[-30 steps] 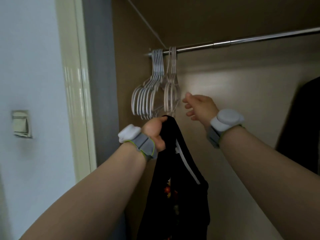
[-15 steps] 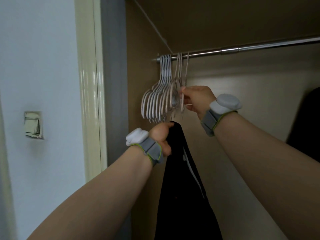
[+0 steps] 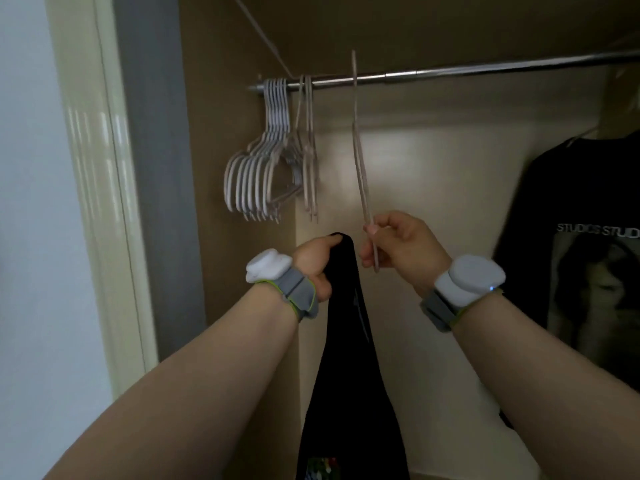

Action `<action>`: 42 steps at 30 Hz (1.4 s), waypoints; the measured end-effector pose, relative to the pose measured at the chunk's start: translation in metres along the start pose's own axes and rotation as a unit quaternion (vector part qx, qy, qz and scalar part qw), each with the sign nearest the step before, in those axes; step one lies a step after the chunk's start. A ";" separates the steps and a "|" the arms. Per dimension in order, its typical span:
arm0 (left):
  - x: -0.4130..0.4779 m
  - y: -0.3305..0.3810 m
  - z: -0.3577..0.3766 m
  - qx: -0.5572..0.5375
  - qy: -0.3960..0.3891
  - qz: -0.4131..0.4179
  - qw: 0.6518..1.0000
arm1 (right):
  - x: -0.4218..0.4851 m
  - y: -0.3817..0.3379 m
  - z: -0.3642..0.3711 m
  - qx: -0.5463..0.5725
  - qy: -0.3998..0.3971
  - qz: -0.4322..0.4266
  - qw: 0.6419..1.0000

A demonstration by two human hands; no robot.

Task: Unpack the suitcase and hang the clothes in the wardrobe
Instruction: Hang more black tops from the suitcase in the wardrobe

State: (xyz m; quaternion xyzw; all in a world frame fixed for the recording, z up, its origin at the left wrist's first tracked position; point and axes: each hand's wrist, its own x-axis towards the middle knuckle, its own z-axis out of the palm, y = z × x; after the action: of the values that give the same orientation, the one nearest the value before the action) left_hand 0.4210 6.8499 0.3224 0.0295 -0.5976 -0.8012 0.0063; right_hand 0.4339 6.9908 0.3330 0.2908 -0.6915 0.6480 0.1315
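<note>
My left hand (image 3: 317,263) grips the top of a black garment (image 3: 349,358), which hangs straight down between my arms. My right hand (image 3: 401,247) pinches the lower edge of one pale hanger (image 3: 360,161), seen edge-on. Its hook rises above the metal rail (image 3: 485,68), a little to the right of the other hangers. Several empty pale hangers (image 3: 263,174) hang bunched at the rail's left end. Both wrists wear grey bands with white units.
A black printed T-shirt (image 3: 585,254) hangs at the right of the wardrobe. The wardrobe's left side wall (image 3: 221,168) stands close to the bunched hangers, with a cream door frame (image 3: 93,168) beyond it. The pale back panel (image 3: 433,174) lies behind my hands.
My right hand closed on one hanger, pulled it right out of the bunch and lifted its hook above the rail. My left hand kept hold of the black garment.
</note>
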 end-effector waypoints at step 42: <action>0.037 -0.206 -0.016 0.157 0.049 -0.080 0.983 | -0.130 0.127 -0.093 -0.140 0.135 0.190 0.962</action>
State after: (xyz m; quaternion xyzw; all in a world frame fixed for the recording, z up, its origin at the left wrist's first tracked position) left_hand 0.3904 6.8921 0.1193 0.1169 -0.7106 -0.6930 -0.0334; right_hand 0.4462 7.1101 0.1678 0.0423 -0.7938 0.5909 0.1376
